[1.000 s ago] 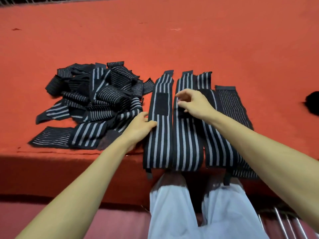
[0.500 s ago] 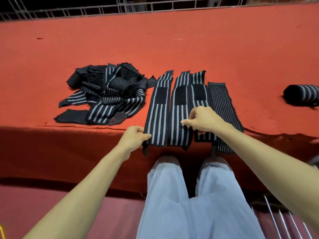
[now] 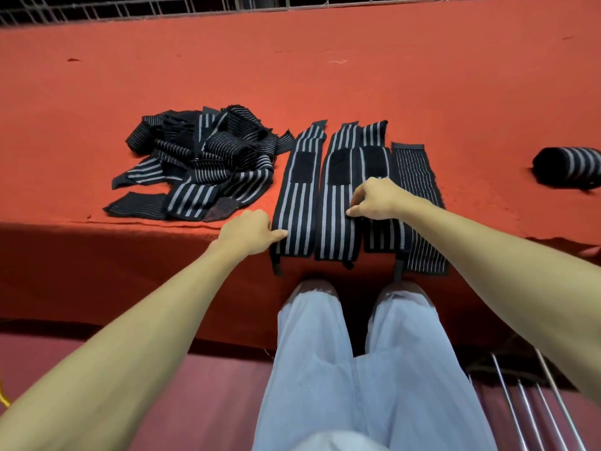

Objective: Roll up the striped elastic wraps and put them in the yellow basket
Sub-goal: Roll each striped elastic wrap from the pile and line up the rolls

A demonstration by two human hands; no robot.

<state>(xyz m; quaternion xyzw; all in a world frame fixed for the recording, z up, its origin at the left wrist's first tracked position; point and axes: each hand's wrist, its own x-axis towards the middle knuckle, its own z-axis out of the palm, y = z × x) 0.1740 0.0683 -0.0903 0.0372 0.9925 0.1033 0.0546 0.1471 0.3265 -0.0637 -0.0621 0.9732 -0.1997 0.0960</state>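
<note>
Beside the left grip [image 3: 250, 234] and beneath the right grip [image 3: 374, 200] lie pinched wraps [image 3: 335, 229].

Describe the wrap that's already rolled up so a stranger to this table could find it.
Start at the red table. Look right of the four flat wraps lined up at its near edge. The rolled wrap lies alone there, the only one wound into a cylinder; the others lie flat or tangled in a pile.

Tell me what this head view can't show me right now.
Yellow basket: outside the head view.
Rolled wrap: cut by the right edge.
Pile of wraps: overlaps hide the count.
Left hand, right hand: curled fingers hide whether they pinch the flat wraps.
</note>
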